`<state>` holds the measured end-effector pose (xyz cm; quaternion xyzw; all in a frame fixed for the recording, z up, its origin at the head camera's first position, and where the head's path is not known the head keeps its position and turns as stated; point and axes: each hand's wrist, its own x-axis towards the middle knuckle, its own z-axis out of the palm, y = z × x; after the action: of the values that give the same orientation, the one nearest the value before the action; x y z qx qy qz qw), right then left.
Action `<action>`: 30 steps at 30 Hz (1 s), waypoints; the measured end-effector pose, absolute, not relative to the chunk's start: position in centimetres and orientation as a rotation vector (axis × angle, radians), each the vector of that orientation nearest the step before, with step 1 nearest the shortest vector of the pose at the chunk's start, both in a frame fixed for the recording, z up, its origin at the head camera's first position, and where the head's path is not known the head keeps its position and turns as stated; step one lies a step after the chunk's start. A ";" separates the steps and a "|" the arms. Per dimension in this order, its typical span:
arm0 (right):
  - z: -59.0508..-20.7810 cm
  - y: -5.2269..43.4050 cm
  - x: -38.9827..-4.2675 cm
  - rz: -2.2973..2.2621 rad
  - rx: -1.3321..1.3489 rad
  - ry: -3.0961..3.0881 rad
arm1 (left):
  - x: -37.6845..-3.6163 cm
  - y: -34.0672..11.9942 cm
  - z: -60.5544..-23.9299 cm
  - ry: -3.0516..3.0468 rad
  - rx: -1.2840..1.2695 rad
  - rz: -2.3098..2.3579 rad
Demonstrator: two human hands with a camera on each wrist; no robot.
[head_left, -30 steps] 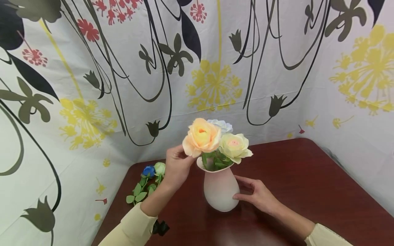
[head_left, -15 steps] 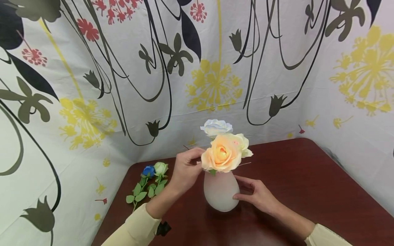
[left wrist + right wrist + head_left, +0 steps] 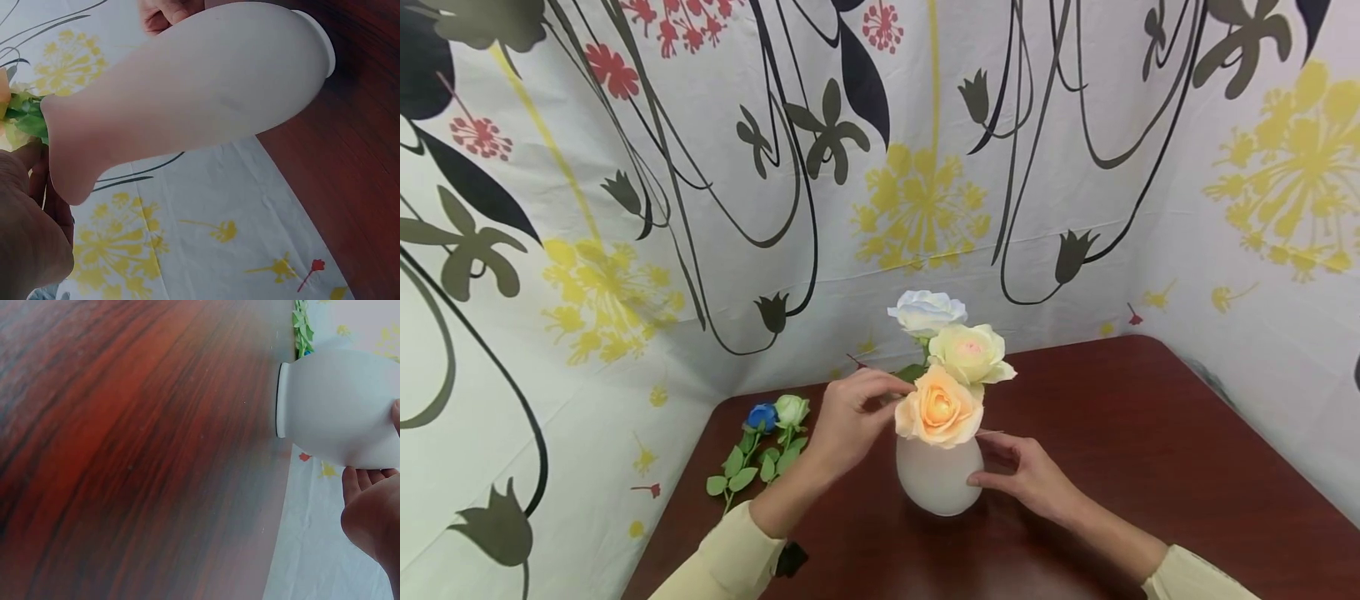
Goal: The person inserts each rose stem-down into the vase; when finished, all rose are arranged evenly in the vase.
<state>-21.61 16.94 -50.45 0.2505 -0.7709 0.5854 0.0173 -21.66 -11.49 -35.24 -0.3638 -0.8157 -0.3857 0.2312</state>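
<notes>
A white vase (image 3: 938, 479) is borne by the dark red wooden table (image 3: 1150, 467); two loose flower stems (image 3: 763, 442) are laid near its left corner.

Peach rose (image 3: 938, 407) low in upright vase (image 3: 937, 479)

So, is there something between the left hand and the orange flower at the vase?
Nothing visible. The left hand has its fingertips right beside the orange flower, which sits at the mouth of the white vase. The cream flower and white flower stand behind and above it. The right hand touches the vase's other side.
</notes>
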 end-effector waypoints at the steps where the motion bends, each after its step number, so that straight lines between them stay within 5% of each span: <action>1: -50.4 16.9 -21.6 1.817 0.777 -2.396 | -21.7 -11.7 -35.3 -2.242 -0.993 -1.072; 30: -50.3 16.9 -21.4 1.789 0.744 -2.420 | -27.2 -24.8 -37.3 -1.994 -0.066 -1.858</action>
<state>-21.40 16.86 -50.26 0.2400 -0.7805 0.5769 0.0206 -27.23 -24.79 -37.28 -0.0239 -0.7156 -0.6670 0.2062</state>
